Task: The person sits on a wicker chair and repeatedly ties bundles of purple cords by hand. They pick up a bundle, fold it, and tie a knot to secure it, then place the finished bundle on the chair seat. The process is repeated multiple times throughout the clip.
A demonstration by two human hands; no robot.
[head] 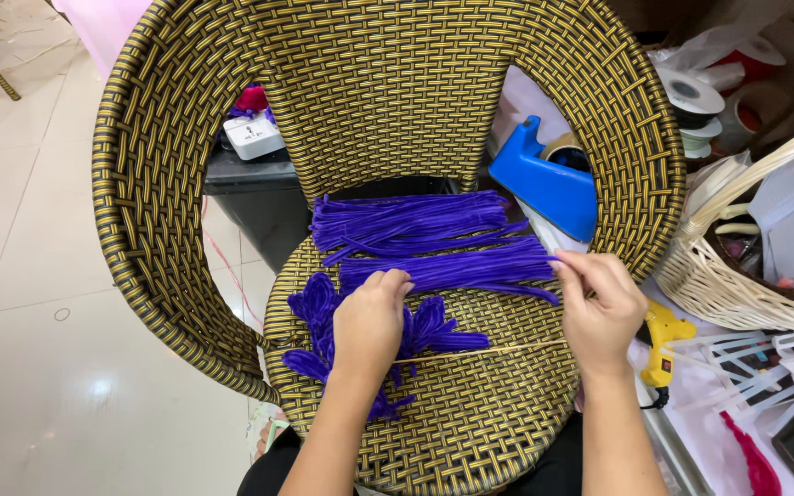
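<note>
Bare forearms, no sleeves, dark trousers

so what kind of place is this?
Likely a home or small craft workspace: purple fuzzy pipe cleaners laid on a woven black-and-yellow wicker chair, a blue tape dispenser, a yellow glue gun and a cream wicker basket on the tiled floor.

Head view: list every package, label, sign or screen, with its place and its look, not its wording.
White power strip: behind the chair's left gap, boxy, with small dark print.
Tape rolls: top right, round, white labelled faces.
Clear plastic bag: top right, crumpled.
No signs or screens show.
</note>
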